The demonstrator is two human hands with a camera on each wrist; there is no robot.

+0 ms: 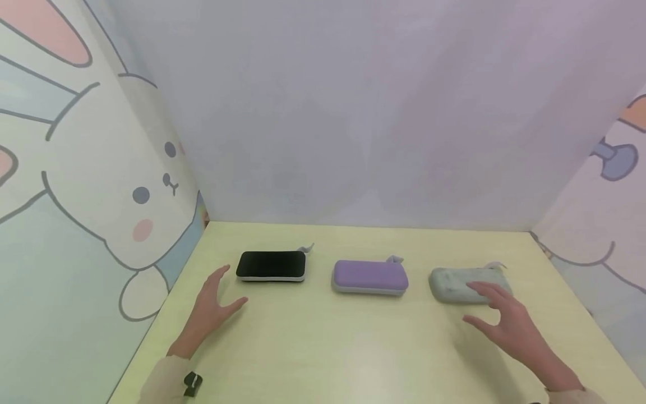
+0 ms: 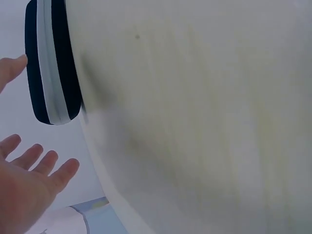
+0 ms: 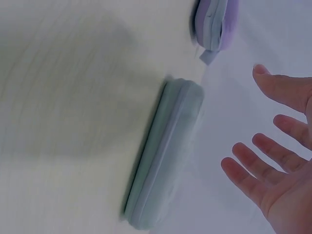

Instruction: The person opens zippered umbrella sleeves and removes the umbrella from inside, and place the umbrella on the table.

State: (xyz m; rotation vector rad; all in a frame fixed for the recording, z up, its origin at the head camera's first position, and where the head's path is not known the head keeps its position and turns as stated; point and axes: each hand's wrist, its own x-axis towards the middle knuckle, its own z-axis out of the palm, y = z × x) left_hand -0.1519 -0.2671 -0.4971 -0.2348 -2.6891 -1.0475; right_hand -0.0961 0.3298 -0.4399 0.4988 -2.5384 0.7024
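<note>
Three zip cases lie in a row on the table (image 1: 323, 348). The black case (image 1: 271, 265), with a pale zip band, is at the left; the purple case (image 1: 370, 275) is in the middle; the grey-green case (image 1: 449, 285) is at the right. My left hand (image 1: 209, 308) hovers just left of and in front of the black case, thumb and fingers spread, holding nothing. My right hand (image 1: 507, 320) is held over the near right side of the grey-green case and hides part of it. In the right wrist view its fingers (image 3: 253, 180) are apart from the case.
A plain pale wall (image 1: 363, 123) stands behind the table. Side panels with a cartoon rabbit (image 1: 101, 185) at left and another figure (image 1: 600, 207) at right border it. Each case has a small fabric loop at its back right corner. A black clip-like item (image 1: 193, 384) is by the left sleeve.
</note>
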